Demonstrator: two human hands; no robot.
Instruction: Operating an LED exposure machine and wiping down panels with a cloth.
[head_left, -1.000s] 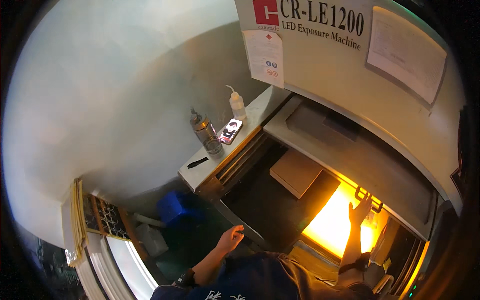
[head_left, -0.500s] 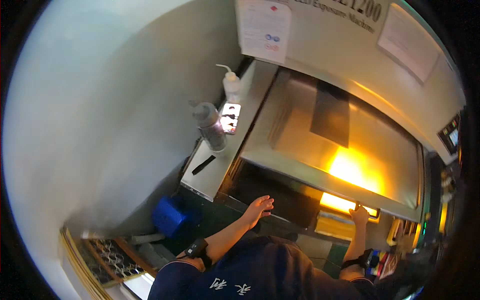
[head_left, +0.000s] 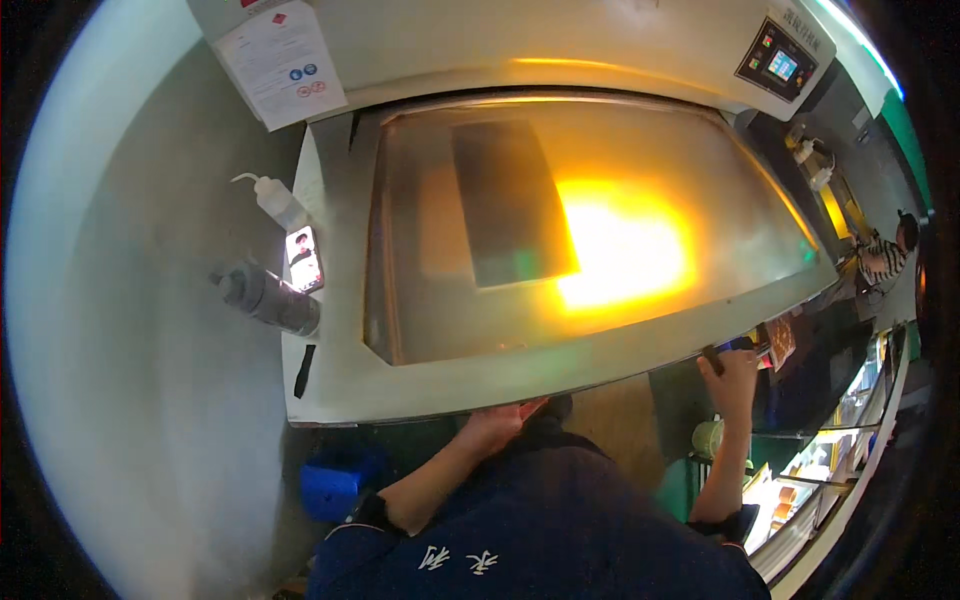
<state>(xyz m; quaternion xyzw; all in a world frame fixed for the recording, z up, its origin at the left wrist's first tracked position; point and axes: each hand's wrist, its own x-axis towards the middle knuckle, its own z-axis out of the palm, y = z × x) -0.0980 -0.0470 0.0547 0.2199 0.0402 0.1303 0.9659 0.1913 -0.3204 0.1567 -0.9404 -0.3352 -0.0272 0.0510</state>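
Observation:
My right hand (head_left: 738, 378) is closed around a black handle (head_left: 712, 360) at the right part of the machine's front edge. Below the front edge, left of the middle, my left hand (head_left: 492, 428) reaches rightward with its fingers stretched out, their tips partly covered by the edge. Before me lies the machine's broad top (head_left: 440, 385), a pale frame around a cloudy see-through panel (head_left: 420, 335). A dark rectangular sheet (head_left: 510, 205) shows in or under that panel. Bright yellow light (head_left: 625, 250) glows to its right.
Along the left border are a white squeeze bottle (head_left: 279, 203), a lit phone (head_left: 303, 260), a grey bottle (head_left: 270, 300) and a black strip (head_left: 305, 371). A blue bin (head_left: 335, 488) stands below. A control panel (head_left: 777, 62) is at upper right; another person (head_left: 885, 258) is far right.
The gap under the panel's front edge, with its strip of yellow light, no longer shows. My left hand has moved in against the front edge; my right hand stays on the handle. The view has shifted right.

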